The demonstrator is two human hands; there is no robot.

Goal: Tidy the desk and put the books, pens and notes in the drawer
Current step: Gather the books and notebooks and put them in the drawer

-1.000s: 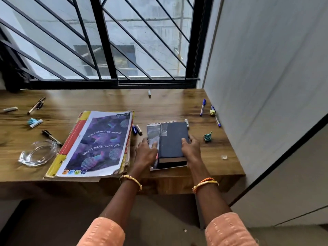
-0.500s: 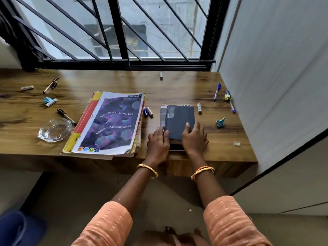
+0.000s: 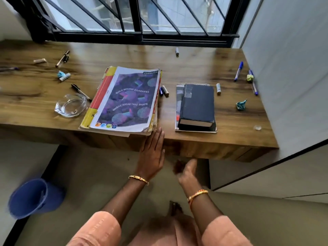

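Note:
A dark hardcover book (image 3: 197, 103) lies on a spiral notepad (image 3: 178, 96) near the desk's front edge. To its left sits a stack of large notebooks (image 3: 124, 100) with a purple cover on top. Pens lie scattered: blue ones (image 3: 238, 71) at the right, a black one (image 3: 80, 91) at the left. My left hand (image 3: 152, 153) is flat with straight fingers against the desk's wooden front panel (image 3: 221, 151), below the stack. My right hand (image 3: 186, 172) is blurred, lower down under the desk edge, holding nothing I can see.
A glass ashtray (image 3: 71, 107) sits left of the notebooks. Crumpled wrappers (image 3: 241, 105) and small caps (image 3: 218, 88) dot the desk. A blue bucket (image 3: 33, 197) stands on the floor at the left. A grey wall closes off the right; a barred window runs behind.
Both hands have left the dark book and dropped below the desk's front edge. The camera has tilted down, and the book stack stays where it was.

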